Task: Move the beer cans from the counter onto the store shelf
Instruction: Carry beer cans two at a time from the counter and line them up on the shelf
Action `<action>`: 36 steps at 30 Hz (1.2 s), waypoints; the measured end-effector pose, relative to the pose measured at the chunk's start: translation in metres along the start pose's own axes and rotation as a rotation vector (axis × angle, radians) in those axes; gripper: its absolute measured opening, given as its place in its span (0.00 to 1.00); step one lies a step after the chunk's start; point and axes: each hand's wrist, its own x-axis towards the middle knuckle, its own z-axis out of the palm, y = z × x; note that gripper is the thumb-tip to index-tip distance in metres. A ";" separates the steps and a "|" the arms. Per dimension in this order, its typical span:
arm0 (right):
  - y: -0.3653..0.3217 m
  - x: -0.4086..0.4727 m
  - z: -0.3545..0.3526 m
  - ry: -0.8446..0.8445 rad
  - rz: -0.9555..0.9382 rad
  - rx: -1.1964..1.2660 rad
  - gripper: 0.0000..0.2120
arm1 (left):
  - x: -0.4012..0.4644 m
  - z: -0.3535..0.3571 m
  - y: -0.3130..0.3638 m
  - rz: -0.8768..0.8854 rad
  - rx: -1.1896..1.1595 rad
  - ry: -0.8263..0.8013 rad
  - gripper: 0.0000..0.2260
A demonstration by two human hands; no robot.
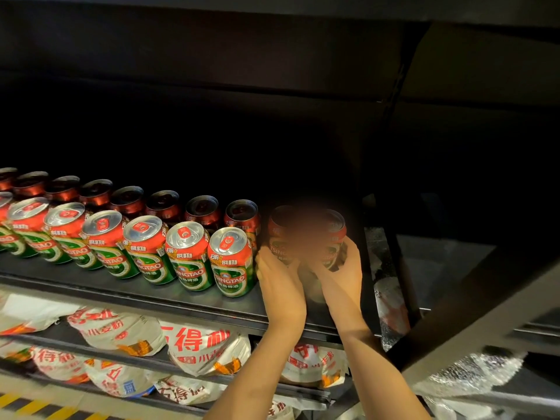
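Gripping one upright beer can each, left hand and right hand reach the shelf.

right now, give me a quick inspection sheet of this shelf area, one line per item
surface: dark store shelf, its front edge bare
job's things: Tsingtao beer cans in two rows, front row lit, back row in shadow; two more cans at the right end, left one and right one, partly blurred
clutter: nothing seen on the can shelf
grippers: left hand holds the left can, right hand holds the right can
cables: nothing seen
surroundings: white bags with red print on the shelf below; yellow and black floor stripes; dark frame beam at right; crinkled clear plastic wrap at lower right
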 end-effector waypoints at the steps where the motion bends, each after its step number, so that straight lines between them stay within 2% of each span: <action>1: 0.000 0.000 0.000 -0.004 0.001 -0.004 0.29 | -0.001 0.000 -0.001 -0.007 -0.017 0.002 0.26; 6: -0.001 0.000 0.001 -0.008 0.016 -0.022 0.29 | -0.003 -0.001 -0.003 0.006 -0.036 0.009 0.26; 11: -0.003 0.000 0.002 -0.010 0.021 -0.007 0.30 | -0.003 -0.003 -0.002 0.033 0.004 0.017 0.22; 23: -0.005 -0.001 0.003 -0.025 0.035 -0.028 0.32 | -0.003 -0.005 0.000 0.011 0.015 -0.012 0.22; 26: -0.008 -0.004 0.002 -0.021 0.028 -0.030 0.35 | -0.006 -0.010 0.003 -0.026 -0.002 -0.092 0.25; 29: -0.017 -0.014 -0.002 0.123 -0.043 -0.024 0.34 | -0.013 -0.025 0.008 -0.141 -0.101 -0.222 0.32; 32: -0.035 -0.031 -0.003 0.270 -0.115 -0.119 0.26 | -0.016 -0.052 0.008 -0.140 -0.175 -0.326 0.28; 36: -0.064 -0.058 0.006 0.109 -0.226 -0.179 0.17 | -0.015 -0.114 -0.005 -0.090 -0.234 -0.448 0.17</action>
